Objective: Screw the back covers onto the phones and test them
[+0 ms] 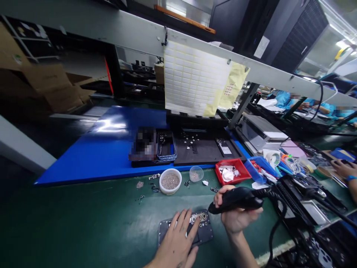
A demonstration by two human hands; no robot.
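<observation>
My left hand (178, 236) lies flat with its fingers spread over a dark phone body (205, 235) on the green bench. Camera rings (199, 217) show at the phone's upper right, beside my fingertips; part of the phone is hidden under the hand. My right hand (237, 221) is wrapped round a black corded hand tool (237, 200), held up just right of the phone. The tool's tapered end points left, close to the phone's upper right corner. Its exact kind I cannot make out. A thick black cable (283, 212) runs from its right end.
Beyond the phone stand a white round tub of small screws (170, 181), a clear cup (196, 173) and a red tray (232, 172). Behind lie stacked phone frames (166, 145) and a black mat (206, 149). At right are a blue bin (255, 173) and another person's hand (344, 169).
</observation>
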